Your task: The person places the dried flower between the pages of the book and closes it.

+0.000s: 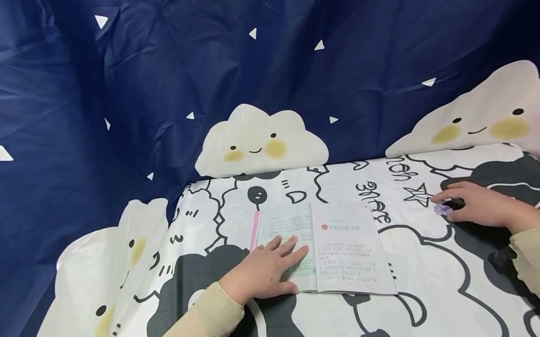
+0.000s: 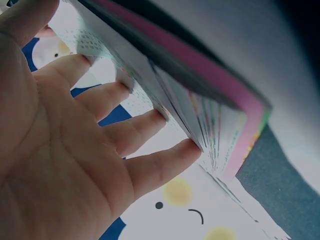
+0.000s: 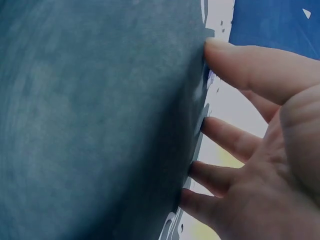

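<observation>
An open book [image 1: 348, 255] with printed Chinese text lies on the patterned sheet. My left hand [image 1: 267, 270] rests on its left page, fingers spread; in the left wrist view the fingertips [image 2: 192, 147] touch the page, and the stack of pages fans out beside a pink cover edge [image 2: 245, 107]. Over on the right, my right hand [image 1: 484, 207] touches the sheet with its fingertips [image 3: 212, 125] apart. A small purple object [image 1: 442, 209] lies by its thumb and index finger, its kind too small to tell. Only a sliver of purple shows in the right wrist view.
The black-and-white cartoon sheet [image 1: 433, 277] covers the surface. Behind it hangs a dark blue cloth [image 1: 229, 64] with white triangles and smiling clouds [image 1: 259, 128]. A pink strip [image 1: 254, 229] runs along the book's left edge.
</observation>
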